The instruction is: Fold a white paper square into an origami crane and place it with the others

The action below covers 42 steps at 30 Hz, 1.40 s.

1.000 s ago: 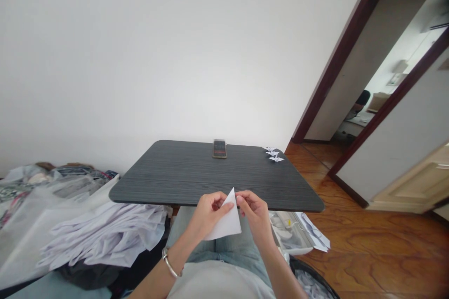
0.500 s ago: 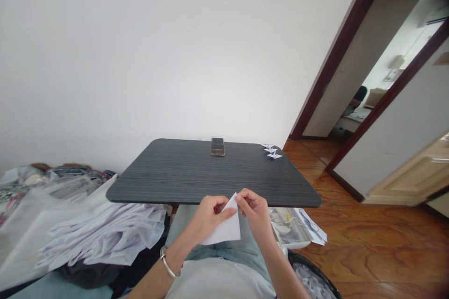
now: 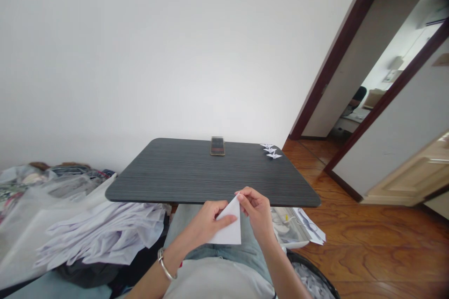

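Note:
A white paper folded into a triangle (image 3: 229,229) hangs over my lap, just in front of the near edge of the dark table (image 3: 175,180). My left hand (image 3: 206,219) is closed on its left side, thumb on top. My right hand (image 3: 257,210) pinches the top corner between thumb and fingers. A silver bracelet (image 3: 164,264) circles my left wrist.
A phone (image 3: 218,145) stands at the table's far edge, with three small folded paper birds (image 3: 271,150) at the far right corner. Crumpled white sheets (image 3: 101,236) pile up at my left. A bin of paper scraps (image 3: 312,282) and papers lie right, on wooden floor; an open doorway beyond.
Both hands and the paper have sunk a little lower toward my lap, and the triangle's upper corner is now pinched tighter by the right hand.

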Each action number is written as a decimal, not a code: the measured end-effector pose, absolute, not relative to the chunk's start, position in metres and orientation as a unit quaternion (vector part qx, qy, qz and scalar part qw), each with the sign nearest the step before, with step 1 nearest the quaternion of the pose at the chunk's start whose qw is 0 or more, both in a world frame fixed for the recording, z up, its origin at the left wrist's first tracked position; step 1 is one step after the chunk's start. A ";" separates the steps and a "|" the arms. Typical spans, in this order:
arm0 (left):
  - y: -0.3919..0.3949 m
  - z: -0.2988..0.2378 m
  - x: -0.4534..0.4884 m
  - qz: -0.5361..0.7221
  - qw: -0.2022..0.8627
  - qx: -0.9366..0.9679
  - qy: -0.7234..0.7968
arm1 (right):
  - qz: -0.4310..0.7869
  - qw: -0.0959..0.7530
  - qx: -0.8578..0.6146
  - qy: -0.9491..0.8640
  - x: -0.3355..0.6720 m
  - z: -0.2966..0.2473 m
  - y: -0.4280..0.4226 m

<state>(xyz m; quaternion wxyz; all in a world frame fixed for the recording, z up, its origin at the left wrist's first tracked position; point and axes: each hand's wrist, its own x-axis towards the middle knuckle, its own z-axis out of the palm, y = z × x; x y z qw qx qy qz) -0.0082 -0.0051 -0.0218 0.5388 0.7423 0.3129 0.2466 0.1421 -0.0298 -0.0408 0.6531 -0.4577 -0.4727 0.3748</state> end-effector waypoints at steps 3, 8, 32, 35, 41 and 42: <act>-0.004 -0.021 -0.009 0.229 0.536 0.749 0.316 | 0.375 0.642 -0.458 -0.488 0.144 -0.040 -0.030; -0.004 -0.022 -0.009 0.204 0.543 0.751 0.316 | 0.368 0.652 -0.439 -0.497 0.145 -0.038 -0.031; -0.001 -0.021 -0.011 0.182 0.567 0.740 0.314 | 0.361 0.635 -0.436 -0.525 0.149 -0.042 -0.030; 0.001 -0.024 -0.011 0.181 0.555 0.747 0.317 | 0.356 0.640 -0.443 -0.517 0.147 -0.044 -0.029; 0.008 -0.027 -0.012 0.190 0.498 0.780 0.327 | 0.400 0.605 -0.447 -0.524 0.148 -0.045 -0.026; 0.009 -0.028 -0.013 0.199 0.492 0.780 0.331 | 0.396 0.611 -0.453 -0.514 0.150 -0.045 -0.025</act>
